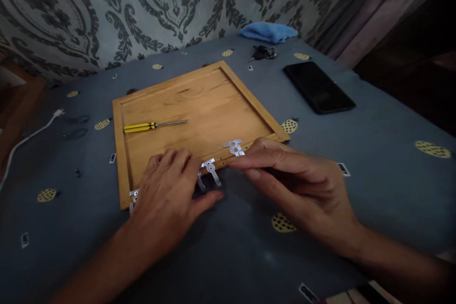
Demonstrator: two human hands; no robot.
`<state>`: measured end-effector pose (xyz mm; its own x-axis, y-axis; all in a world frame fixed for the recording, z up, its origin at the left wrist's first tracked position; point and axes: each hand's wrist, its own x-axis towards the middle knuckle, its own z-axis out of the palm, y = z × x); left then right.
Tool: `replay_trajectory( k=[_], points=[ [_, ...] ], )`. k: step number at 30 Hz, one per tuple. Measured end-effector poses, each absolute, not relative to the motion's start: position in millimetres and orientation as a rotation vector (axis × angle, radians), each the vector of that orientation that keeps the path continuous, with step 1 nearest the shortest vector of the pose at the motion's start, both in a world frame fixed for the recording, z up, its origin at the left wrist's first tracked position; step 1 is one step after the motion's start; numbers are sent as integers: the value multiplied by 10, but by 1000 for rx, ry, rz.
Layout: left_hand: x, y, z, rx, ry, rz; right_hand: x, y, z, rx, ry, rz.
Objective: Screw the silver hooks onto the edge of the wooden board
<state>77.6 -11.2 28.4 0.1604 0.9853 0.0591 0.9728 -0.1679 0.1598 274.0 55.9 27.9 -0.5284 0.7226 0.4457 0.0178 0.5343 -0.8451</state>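
A wooden framed panel [199, 104] lies on the cloth, its near edge toward me. My left hand [167, 185] rests on that near edge, thumb spread away from the fingers, partly covering the metal hardware there. Small silver metal brackets [212, 171] are fixed along the edge beside the thumb, and another bracket [134, 194] shows at the near left corner. My right hand [295, 180] pinches a loose-looking silver bracket [233, 146] between thumb and forefinger, at the edge near small dark holes. On the panel lies a screwdriver [142, 127] with a yellow and black handle.
A black phone [319, 87] lies to the right on the patterned grey cloth [392, 161]. Behind it are keys [262, 52] and a blue cloth [269, 32]. A white cable [32, 137] runs along the left, and small dark screws [77, 172] lie nearby. A patterned wall stands behind.
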Motion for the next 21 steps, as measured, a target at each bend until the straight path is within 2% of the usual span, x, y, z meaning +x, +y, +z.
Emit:
replay_trajectory(
  k=[21],
  points=[
    [822,-83,299,2355,1959,235,2728,541,345,-568,-1871,1114]
  ],
)
